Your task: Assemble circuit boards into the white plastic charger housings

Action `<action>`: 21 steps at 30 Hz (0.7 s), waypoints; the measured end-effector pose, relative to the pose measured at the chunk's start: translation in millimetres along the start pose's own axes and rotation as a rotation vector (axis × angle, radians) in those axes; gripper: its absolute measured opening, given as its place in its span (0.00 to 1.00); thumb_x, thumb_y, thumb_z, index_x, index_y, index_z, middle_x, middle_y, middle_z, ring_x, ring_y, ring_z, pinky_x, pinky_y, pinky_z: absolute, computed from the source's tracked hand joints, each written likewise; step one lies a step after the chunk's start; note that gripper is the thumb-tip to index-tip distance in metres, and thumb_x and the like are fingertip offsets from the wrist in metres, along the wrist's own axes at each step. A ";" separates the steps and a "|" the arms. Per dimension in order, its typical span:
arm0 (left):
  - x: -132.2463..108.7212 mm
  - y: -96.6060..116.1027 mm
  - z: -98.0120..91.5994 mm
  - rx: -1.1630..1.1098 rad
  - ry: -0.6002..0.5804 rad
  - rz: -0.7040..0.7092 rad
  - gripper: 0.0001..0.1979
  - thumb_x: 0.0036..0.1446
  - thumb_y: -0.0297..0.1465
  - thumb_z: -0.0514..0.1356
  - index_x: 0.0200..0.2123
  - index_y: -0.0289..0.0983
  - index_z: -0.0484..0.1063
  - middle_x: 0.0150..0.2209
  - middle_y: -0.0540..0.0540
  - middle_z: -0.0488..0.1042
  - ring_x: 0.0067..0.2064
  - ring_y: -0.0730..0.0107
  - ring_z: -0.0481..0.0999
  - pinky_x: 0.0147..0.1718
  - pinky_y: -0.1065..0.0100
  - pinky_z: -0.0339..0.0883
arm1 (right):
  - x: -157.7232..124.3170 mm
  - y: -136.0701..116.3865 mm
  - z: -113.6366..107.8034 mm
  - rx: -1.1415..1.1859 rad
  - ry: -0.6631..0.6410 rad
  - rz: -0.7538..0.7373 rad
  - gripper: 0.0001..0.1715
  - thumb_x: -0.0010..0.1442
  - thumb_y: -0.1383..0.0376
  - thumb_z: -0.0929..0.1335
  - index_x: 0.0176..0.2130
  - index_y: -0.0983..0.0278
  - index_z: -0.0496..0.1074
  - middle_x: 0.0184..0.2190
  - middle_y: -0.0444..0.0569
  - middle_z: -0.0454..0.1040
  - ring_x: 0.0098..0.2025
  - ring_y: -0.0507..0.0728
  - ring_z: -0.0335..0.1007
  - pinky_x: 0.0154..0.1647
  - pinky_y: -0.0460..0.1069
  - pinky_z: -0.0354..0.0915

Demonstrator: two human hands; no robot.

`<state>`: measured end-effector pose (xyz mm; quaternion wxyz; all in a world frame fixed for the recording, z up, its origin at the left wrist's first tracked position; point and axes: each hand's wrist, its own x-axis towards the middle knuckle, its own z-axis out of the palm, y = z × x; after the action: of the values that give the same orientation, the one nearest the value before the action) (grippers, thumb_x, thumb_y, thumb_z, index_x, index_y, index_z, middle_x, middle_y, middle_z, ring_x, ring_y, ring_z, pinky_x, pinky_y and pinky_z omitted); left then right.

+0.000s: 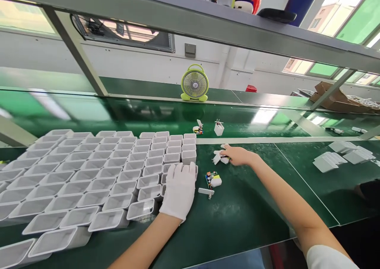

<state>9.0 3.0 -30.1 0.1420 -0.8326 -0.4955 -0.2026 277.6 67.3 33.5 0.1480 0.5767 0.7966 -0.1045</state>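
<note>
My left hand [179,191], in a white glove, lies with fingers stretched out over the right edge of a block of open white plastic casings [115,186]. Its fingertips touch the casings there. My right hand [237,155] reaches to the table, with its fingers closed round a small white plastic part [218,158]; the fingers hide some of it. Nearer to me lies a circuit board [213,179] with coloured components and a white block. Below that board is a white end plate [206,191] with metal plug pins.
Another circuit board [198,128] and a white casing with pins [219,128] stand on the conveyor strip [148,114]. A green fan [195,82] is behind it. White casings [326,161] lie at the right, and a metal shelf beam [190,21] crosses overhead.
</note>
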 end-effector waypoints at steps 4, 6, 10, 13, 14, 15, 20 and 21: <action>-0.8 2.1 -3.3 -0.008 0.074 0.019 0.10 0.61 0.22 0.60 0.43 0.34 0.78 0.39 0.38 0.77 0.46 0.50 0.75 0.53 0.51 0.66 | -3.9 -4.3 -0.9 -0.077 0.051 0.028 0.22 0.55 0.74 0.69 0.51 0.63 0.70 0.52 0.57 0.71 0.36 0.58 0.73 0.29 0.47 0.56; -2.1 3.2 -4.1 -0.008 0.111 -0.001 0.08 0.62 0.23 0.59 0.41 0.36 0.78 0.43 0.37 0.76 0.47 0.50 0.75 0.53 0.50 0.66 | -16.6 -6.6 2.4 -0.102 0.087 0.068 0.24 0.57 0.71 0.71 0.53 0.65 0.67 0.53 0.59 0.70 0.38 0.60 0.75 0.30 0.48 0.58; -6.2 6.2 -4.4 -0.007 0.024 0.002 0.14 0.63 0.22 0.57 0.48 0.37 0.77 0.45 0.36 0.77 0.51 0.50 0.76 0.58 0.47 0.63 | -52.6 -11.0 12.6 -0.112 0.086 0.104 0.28 0.55 0.66 0.75 0.52 0.63 0.64 0.51 0.56 0.73 0.39 0.61 0.77 0.30 0.49 0.60; -8.1 8.9 -7.4 -0.076 -0.007 0.025 0.16 0.64 0.21 0.56 0.51 0.36 0.76 0.41 0.38 0.78 0.50 0.51 0.77 0.59 0.47 0.63 | -79.1 -13.5 15.3 -0.094 0.045 0.084 0.27 0.55 0.64 0.76 0.50 0.61 0.65 0.46 0.50 0.75 0.39 0.61 0.77 0.31 0.49 0.61; -8.5 9.8 -9.5 -0.136 0.012 0.011 0.15 0.64 0.22 0.56 0.51 0.36 0.75 0.42 0.38 0.78 0.50 0.50 0.76 0.58 0.47 0.64 | -86.2 -14.3 14.7 -0.089 0.037 0.084 0.27 0.56 0.63 0.76 0.51 0.61 0.65 0.46 0.50 0.75 0.40 0.61 0.78 0.31 0.49 0.61; -8.9 10.6 -12.2 -0.228 0.030 -0.009 0.14 0.64 0.24 0.57 0.51 0.36 0.75 0.44 0.37 0.77 0.50 0.50 0.76 0.57 0.48 0.65 | -91.9 -15.3 13.7 -0.087 0.037 0.093 0.27 0.58 0.63 0.75 0.53 0.61 0.65 0.47 0.50 0.75 0.40 0.61 0.78 0.32 0.49 0.62; -11.4 13.9 -27.4 -0.948 -0.056 -0.151 0.15 0.64 0.28 0.57 0.53 0.41 0.69 0.50 0.41 0.73 0.52 0.59 0.75 0.52 0.57 0.71 | -93.3 -21.5 10.2 -0.089 0.025 0.124 0.34 0.59 0.64 0.74 0.61 0.62 0.63 0.52 0.56 0.74 0.43 0.64 0.78 0.33 0.50 0.64; -11.9 14.5 -29.4 -1.060 -0.101 -0.190 0.15 0.63 0.28 0.57 0.53 0.41 0.69 0.49 0.42 0.74 0.51 0.59 0.76 0.52 0.57 0.72 | -88.9 -22.8 10.7 -0.083 0.016 0.115 0.33 0.59 0.63 0.74 0.60 0.63 0.65 0.51 0.56 0.74 0.43 0.65 0.78 0.33 0.50 0.64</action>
<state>10.9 -25.7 -10.5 -0.3407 -0.7504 -0.4045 -0.3965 283.0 -22.4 55.1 0.1710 0.6157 0.7670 -0.0581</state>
